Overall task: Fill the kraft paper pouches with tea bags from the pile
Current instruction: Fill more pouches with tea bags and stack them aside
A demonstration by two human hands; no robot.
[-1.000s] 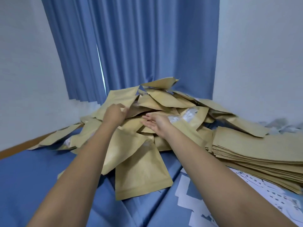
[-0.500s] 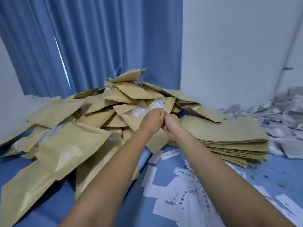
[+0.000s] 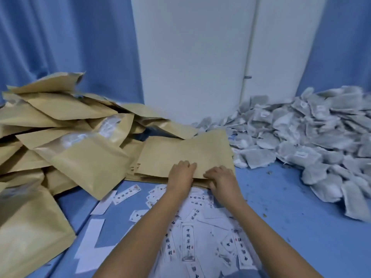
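A neat stack of flat kraft pouches [image 3: 186, 153] lies straight ahead on the blue surface. My left hand [image 3: 181, 174] sits on the near edge of the top pouch with fingers curled over it. My right hand [image 3: 220, 178] is beside it, fingertips pinching the same near edge. To the right spreads a large pile of grey-white tea bags [image 3: 313, 137], about a hand's width from the stack. A loose heap of bulging kraft pouches [image 3: 66, 141] fills the left side.
White printed labels [image 3: 188, 243] lie scattered under my forearms on the blue cloth [image 3: 291, 207]. A white wall [image 3: 190, 57] stands behind the stack, with blue curtains [image 3: 66, 37] on both sides. Small tea crumbs dot the cloth on the right.
My view has swung right, bringing the tea bag pile in. Both hands left the pouch they held over the loose heap and came down onto the flat stack's near edge.
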